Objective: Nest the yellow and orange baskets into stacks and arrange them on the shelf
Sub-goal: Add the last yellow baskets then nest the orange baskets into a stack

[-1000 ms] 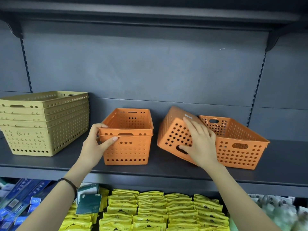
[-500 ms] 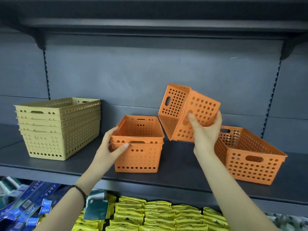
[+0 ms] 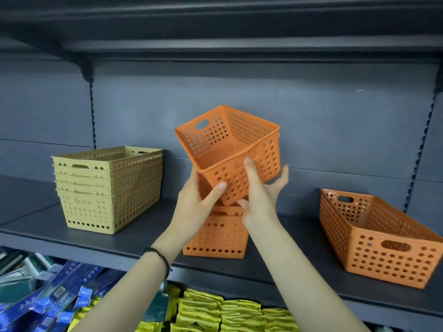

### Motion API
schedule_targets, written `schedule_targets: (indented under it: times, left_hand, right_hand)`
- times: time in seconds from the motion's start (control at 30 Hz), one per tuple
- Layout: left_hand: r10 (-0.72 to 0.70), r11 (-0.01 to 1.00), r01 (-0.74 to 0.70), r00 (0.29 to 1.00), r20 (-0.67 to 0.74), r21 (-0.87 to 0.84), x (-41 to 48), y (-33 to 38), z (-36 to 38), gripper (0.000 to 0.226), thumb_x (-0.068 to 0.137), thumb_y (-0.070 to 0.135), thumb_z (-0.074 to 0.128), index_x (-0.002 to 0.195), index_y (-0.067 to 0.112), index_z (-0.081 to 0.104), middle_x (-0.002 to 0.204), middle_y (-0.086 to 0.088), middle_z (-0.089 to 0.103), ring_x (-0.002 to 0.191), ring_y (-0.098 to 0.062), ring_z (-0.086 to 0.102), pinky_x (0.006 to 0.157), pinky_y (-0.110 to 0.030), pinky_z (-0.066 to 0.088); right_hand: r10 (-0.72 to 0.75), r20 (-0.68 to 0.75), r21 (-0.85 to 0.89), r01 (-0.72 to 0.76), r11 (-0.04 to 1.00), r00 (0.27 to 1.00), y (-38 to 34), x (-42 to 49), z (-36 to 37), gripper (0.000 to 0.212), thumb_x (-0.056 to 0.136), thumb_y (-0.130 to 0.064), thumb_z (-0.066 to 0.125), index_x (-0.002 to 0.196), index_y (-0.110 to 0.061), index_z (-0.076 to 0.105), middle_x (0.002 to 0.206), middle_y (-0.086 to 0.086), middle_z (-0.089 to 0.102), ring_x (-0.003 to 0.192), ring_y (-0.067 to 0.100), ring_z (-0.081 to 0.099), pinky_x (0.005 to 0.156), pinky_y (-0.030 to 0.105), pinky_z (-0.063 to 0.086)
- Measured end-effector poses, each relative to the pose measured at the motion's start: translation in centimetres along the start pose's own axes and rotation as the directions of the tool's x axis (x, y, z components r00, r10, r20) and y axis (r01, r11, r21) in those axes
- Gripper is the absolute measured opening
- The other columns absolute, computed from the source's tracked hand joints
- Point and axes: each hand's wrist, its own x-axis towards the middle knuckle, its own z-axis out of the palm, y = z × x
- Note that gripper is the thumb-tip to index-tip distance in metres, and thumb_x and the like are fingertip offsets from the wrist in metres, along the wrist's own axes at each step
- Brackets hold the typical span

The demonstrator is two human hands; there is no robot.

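Both hands hold an orange perforated basket in the air, tilted with its opening toward me. My left hand grips its near left corner. My right hand clasps its front wall and underside. Directly below, an orange basket stack stands on the dark shelf, its top hidden by my hands. Another orange basket sits alone at the right. A stack of several nested yellow baskets stands at the left.
A shelf board runs overhead, carried by a bracket. The grey back panel closes off the rear. Below the shelf lie blue packets at the left and yellow packets in the middle.
The orange basket has been lifted from beside the right basket, turned opening-up and carried left over the middle stack. My left hand left the stack and took hold of the lifted basket.
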Motion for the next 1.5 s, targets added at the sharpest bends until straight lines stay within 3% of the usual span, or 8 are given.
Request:
schedule_targets:
  times: [0.13,0.27,0.4,0.77,1.0,1.17,1.3,1.5]
  left_hand:
    - [-0.010,0.998,0.007,0.999,-0.052,-0.069,0.3,-0.7,-0.7,0.042,0.088,0.036,0.063,0.126,0.026,0.048,0.103,0.025,0.063,0.095,0.018,0.058,0.075,-0.003,0.043]
    - [-0.026,0.997,0.026,1.000,-0.001,-0.075,1.1,-1.5,-2.3,0.035,0.093,0.030,0.057,0.127,0.025,0.051,0.102,0.024,0.064,0.092,0.018,0.060,0.071,-0.003,0.044]
    - [-0.009,0.999,0.011,0.998,0.067,-0.033,1.8,-2.2,-3.4,0.036,0.097,0.031,0.050,0.132,0.023,0.051,0.104,0.024,0.064,0.095,0.018,0.060,0.074,-0.002,0.043]
    - [-0.088,0.996,0.087,0.981,0.174,0.012,3.4,-4.7,-3.0,0.026,0.099,0.038,0.042,0.122,0.027,0.050,0.100,0.020,0.064,0.085,0.021,0.059,0.068,0.000,0.043]
    - [-0.251,0.928,0.271,0.962,0.111,-0.257,-0.1,-8.9,-1.2,0.044,0.086,0.052,0.060,0.126,0.035,0.051,0.125,0.010,0.060,0.118,-0.005,0.056,0.101,-0.036,0.046]
    - [-0.279,0.859,0.295,0.955,0.099,-0.418,-1.6,-9.0,1.2,0.082,0.091,0.039,0.059,0.148,0.042,0.001,0.122,0.029,0.044,0.101,0.026,0.051,0.088,-0.016,0.042]
    - [-0.258,0.880,0.255,0.965,0.048,-0.400,-1.5,-9.8,1.7,0.069,0.081,0.057,0.059,0.131,0.070,0.014,0.135,0.023,0.049,0.120,0.005,0.052,0.101,-0.031,0.044]
    - [-0.212,0.875,0.231,0.973,0.092,-0.425,-1.8,-9.5,2.7,0.067,0.079,0.061,0.058,0.128,0.074,0.015,0.135,0.027,0.047,0.122,0.003,0.052,0.105,-0.037,0.043]
  right_hand:
    - [-0.099,-0.039,-0.251,0.086,0.964,0.994,0.6,-0.3,0.5,0.082,0.062,-0.054,0.083,0.122,-0.037,0.030,0.126,-0.003,0.038,0.110,0.012,0.053,0.092,0.040,0.050]
    - [-0.343,0.056,-0.592,0.308,0.745,0.938,0.8,0.7,-0.8,0.068,0.069,-0.054,0.078,0.109,-0.019,0.036,0.120,0.000,0.033,0.117,0.018,0.036,0.097,0.036,0.040]
    - [-0.269,0.206,-0.506,0.338,0.794,0.941,1.2,0.8,-1.9,0.058,0.077,-0.042,0.077,0.101,-0.020,0.029,0.106,0.000,0.053,0.097,0.012,0.060,0.080,0.027,0.051]
    - [-0.227,0.280,-0.652,0.358,0.668,0.933,2.7,3.0,-2.8,0.069,0.078,-0.047,0.074,0.125,-0.035,0.025,0.120,-0.009,0.055,0.104,0.005,0.058,0.086,0.033,0.052]
    - [-0.214,0.266,-0.609,0.336,0.719,0.940,6.7,2.2,-5.5,0.043,0.093,-0.036,0.058,0.125,-0.031,0.030,0.124,-0.009,0.050,0.115,0.006,0.054,0.097,0.032,0.049]
    - [-0.229,0.228,-0.514,0.317,0.797,0.946,8.1,1.1,-5.8,0.067,0.091,-0.049,0.051,0.141,-0.053,0.006,0.150,-0.020,0.023,0.130,-0.005,0.034,0.096,0.011,0.035]
    - [-0.195,0.260,-0.524,0.308,0.794,0.946,8.1,1.3,-6.7,0.055,0.090,-0.050,0.047,0.132,-0.062,0.014,0.135,-0.023,0.041,0.115,-0.013,0.049,0.087,0.015,0.046]
    - [-0.181,0.327,-0.630,0.356,0.690,0.928,5.8,1.2,-9.1,0.054,0.096,-0.042,0.048,0.140,-0.052,0.019,0.132,-0.024,0.047,0.115,-0.013,0.051,0.092,0.015,0.047]
